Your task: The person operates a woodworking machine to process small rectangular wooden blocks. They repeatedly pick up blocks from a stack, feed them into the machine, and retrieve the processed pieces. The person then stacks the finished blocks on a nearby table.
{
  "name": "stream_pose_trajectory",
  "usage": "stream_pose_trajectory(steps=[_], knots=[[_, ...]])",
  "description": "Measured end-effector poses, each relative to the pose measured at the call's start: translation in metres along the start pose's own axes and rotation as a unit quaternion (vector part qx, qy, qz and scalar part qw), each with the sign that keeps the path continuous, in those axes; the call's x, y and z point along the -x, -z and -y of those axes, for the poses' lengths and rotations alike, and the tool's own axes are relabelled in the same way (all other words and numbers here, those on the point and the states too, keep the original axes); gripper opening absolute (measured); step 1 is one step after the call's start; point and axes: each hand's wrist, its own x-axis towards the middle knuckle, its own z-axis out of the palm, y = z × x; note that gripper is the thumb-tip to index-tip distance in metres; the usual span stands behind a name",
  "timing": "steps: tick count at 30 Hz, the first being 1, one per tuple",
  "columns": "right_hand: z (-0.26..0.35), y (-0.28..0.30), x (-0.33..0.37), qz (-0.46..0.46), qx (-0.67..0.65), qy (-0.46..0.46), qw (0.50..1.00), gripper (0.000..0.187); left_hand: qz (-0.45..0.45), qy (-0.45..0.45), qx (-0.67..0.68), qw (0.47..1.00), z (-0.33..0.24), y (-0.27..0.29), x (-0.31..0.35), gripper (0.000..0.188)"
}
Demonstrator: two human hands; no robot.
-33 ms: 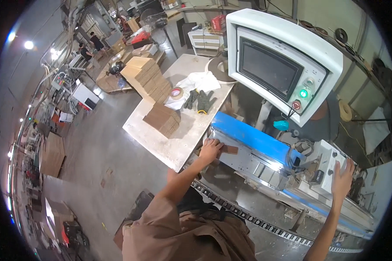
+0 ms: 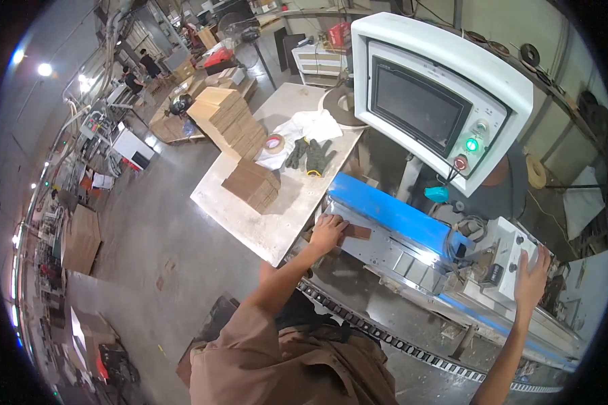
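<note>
My left hand [image 2: 326, 233] rests on the near end of a metal machine bed [image 2: 378, 251], fingers bent around the left end of a small flat brown wooden piece [image 2: 357, 232]. Part of that piece is hidden under the hand. Over on the right, my right hand [image 2: 532, 275] lies with fingers stretched out along the edge of a white box with black knobs [image 2: 508, 260]. It grasps nothing that I can see. A long blue cover [image 2: 392, 212] runs along the bed just beyond my left hand.
A white-framed control panel [image 2: 422, 101] with a dark screen and lit green button stands beyond the bed. The pale table [image 2: 243, 226] at left carries stacked brown pieces [image 2: 230, 121], a tape roll [image 2: 274, 143] and dark gloves [image 2: 314, 156]. A black cable chain [image 2: 385, 334] curves near my body.
</note>
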Motion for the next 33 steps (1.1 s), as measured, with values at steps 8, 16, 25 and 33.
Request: stream_pose_trajectory(steps=[8, 16, 25, 33], knots=[[0.003, 0.007, 0.006, -0.016, -0.004, -0.029, 0.999, 0.065, 0.021, -0.064, 0.108, 0.992, -0.096, -0.020, -0.020, 0.049], [0.011, 0.007, -0.003, -0.018, 0.017, -0.022, 0.999, 0.075, -0.013, -0.108, 0.092, 0.990, -0.188, -0.072, -0.050, 0.050], [0.022, 0.017, 0.006, -0.021, 0.004, -0.070, 0.997, 0.070, 0.021, -0.165, 0.040, 0.985, -0.190, -0.086, -0.054, 0.053], [0.023, 0.009, 0.002, -0.038, -0.043, -0.069, 0.996, 0.072, 0.065, -0.192, 0.007, 0.979, -0.162, -0.115, -0.050, 0.060]])
